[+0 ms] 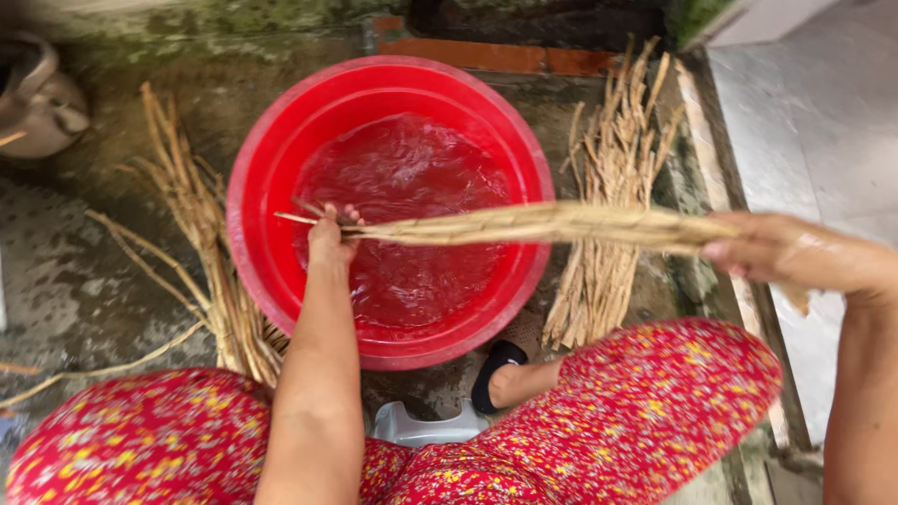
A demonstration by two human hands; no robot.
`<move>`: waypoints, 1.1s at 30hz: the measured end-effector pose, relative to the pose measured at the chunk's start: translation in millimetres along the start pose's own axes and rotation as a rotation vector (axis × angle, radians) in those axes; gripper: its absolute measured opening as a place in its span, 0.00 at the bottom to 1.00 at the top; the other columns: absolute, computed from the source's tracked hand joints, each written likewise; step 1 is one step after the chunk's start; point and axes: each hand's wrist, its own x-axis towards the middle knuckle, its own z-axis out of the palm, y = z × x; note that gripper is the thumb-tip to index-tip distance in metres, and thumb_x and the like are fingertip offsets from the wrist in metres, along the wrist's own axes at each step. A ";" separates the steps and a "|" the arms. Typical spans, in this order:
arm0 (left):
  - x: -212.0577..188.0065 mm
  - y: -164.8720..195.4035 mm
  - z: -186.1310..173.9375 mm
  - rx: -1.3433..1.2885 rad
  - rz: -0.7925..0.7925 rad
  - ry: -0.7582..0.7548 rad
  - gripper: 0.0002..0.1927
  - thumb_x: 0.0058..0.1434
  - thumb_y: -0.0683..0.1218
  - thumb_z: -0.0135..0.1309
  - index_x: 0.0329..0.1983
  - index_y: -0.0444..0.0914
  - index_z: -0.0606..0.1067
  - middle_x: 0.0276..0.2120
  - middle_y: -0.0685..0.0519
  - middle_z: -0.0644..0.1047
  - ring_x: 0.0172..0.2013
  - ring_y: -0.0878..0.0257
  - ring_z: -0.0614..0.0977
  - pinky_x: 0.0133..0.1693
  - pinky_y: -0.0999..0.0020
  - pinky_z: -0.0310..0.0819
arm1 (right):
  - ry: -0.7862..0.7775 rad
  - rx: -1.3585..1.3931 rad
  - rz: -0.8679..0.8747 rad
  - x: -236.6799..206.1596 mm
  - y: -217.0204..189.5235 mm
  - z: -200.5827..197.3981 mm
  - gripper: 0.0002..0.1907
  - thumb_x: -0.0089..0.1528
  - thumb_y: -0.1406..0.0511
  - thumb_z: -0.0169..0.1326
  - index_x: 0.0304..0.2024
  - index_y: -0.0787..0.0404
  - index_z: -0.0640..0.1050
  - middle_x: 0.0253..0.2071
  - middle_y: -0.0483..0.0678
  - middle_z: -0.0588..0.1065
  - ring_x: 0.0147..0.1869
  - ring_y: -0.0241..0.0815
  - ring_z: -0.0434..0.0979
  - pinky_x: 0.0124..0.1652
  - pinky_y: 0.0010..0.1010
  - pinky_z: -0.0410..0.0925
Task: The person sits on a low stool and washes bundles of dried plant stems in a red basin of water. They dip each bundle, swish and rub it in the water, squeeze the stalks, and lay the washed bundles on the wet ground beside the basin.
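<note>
A tan bundle of dried fibre strips [552, 224] stretches level over a red plastic basin [271, 159] full of water. My left hand [332, 234] grips the bundle's thin left end above the water. My right hand [781, 251] holds the thick right end, out past the basin's rim. Both hands are wet. The bundle hangs just above the rippling water.
Loose dried strips lie on the wet concrete left of the basin [201, 243] and in a pile to its right [613, 178]. A pale jug [37, 98] sits at the far left. My knees in red flowered cloth [645, 411] frame a white low stool [421, 430].
</note>
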 end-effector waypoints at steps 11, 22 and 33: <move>-39.9 21.7 45.0 0.368 0.013 -0.286 0.32 0.71 0.56 0.46 0.74 0.38 0.60 0.65 0.45 0.72 0.63 0.50 0.75 0.65 0.51 0.68 | 1.009 0.661 -0.526 -30.5 196.6 -87.3 0.14 0.74 0.57 0.52 0.47 0.62 0.76 0.35 0.51 0.76 0.34 0.41 0.76 0.34 0.34 0.72; -4.5 34.0 -47.4 0.490 -0.053 -0.050 0.22 0.72 0.53 0.48 0.67 0.44 0.69 0.58 0.52 0.76 0.57 0.56 0.79 0.59 0.54 0.73 | 0.612 0.464 0.191 160.8 221.2 179.5 0.11 0.68 0.64 0.55 0.45 0.69 0.78 0.32 0.53 0.81 0.29 0.40 0.80 0.29 0.33 0.72; -46.9 70.0 -51.9 0.498 0.099 -0.068 0.20 0.72 0.51 0.49 0.65 0.43 0.71 0.53 0.51 0.79 0.49 0.56 0.82 0.51 0.56 0.77 | 0.676 0.065 0.542 173.0 246.6 304.2 0.23 0.61 0.55 0.58 0.54 0.59 0.77 0.52 0.63 0.75 0.57 0.63 0.75 0.53 0.51 0.69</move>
